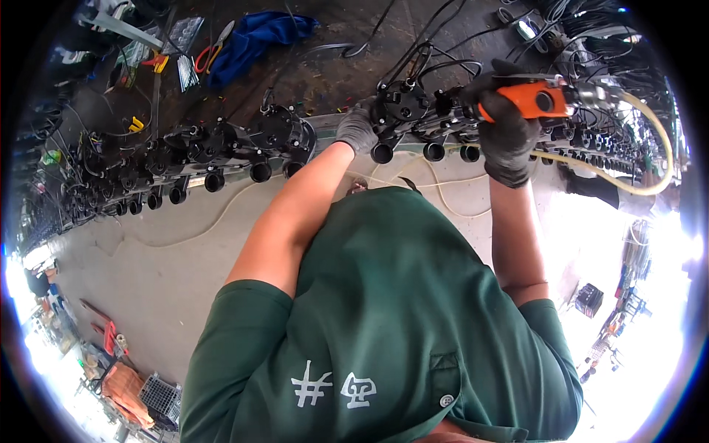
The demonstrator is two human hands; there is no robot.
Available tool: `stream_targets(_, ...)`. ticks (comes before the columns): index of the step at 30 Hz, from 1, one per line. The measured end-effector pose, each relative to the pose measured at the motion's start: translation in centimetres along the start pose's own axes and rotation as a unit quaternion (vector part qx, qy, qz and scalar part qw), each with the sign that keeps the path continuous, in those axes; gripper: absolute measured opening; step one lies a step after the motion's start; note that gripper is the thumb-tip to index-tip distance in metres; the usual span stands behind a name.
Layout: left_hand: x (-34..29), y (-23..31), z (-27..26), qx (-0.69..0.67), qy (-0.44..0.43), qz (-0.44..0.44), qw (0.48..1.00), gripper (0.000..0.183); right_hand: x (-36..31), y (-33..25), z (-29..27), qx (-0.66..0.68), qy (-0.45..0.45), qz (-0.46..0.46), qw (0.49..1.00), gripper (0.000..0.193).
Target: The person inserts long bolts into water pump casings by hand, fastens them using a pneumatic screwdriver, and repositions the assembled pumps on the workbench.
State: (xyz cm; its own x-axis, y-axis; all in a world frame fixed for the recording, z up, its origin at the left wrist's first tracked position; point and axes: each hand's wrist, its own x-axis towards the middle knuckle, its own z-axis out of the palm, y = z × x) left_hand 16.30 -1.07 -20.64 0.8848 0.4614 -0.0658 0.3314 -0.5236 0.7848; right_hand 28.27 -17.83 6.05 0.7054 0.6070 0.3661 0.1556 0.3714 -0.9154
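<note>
My right hand [508, 136], in a dark glove, is wrapped round an orange air-powered tool [533, 99] with a metal fitting at its right end. The tool's working tip is hidden near the black parts. My left hand [357, 128], in a grey glove, grips the left side of a black round housing [405, 103], fingertips partly hidden by it. Cables rise from the housing, and a short black tube [382, 153] sticks out toward me. Left of my left hand is a similar black housing [278, 133] in the same row.
A pale air hose [653, 111] loops from the tool and back under the row. More black housings [199, 144] line the bench's near edge. On the dark bench [332, 74] lie a blue cloth [255, 43], red-handled scissors [214, 50], a yellow clip [136, 124] and loose cables.
</note>
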Motion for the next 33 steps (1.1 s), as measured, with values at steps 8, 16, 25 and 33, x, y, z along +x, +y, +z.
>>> stream_targets(8,0.8,-3.1,2.3,0.076,0.012,-0.018,0.997,0.074,1.5,0.1,-0.2,-0.125,-0.075,0.032,0.989,0.045)
stream_targets(16,0.3,-0.2,0.0,0.032,-0.06,-0.041,0.997,0.072,0.3,1.8,0.8,0.068,-0.071,0.084,0.992,0.034)
stream_targets(25,-1.6,-0.4,0.6,-0.012,0.04,-0.068,0.997,0.042,-2.4,-0.4,-0.5,-0.027,-0.082,0.018,0.996,0.038)
stream_targets(33,-3.8,-3.3,4.3,0.011,0.07,-0.139,0.988,0.036,-0.5,1.6,-0.9,0.016,-0.053,-0.031,0.998,0.042)
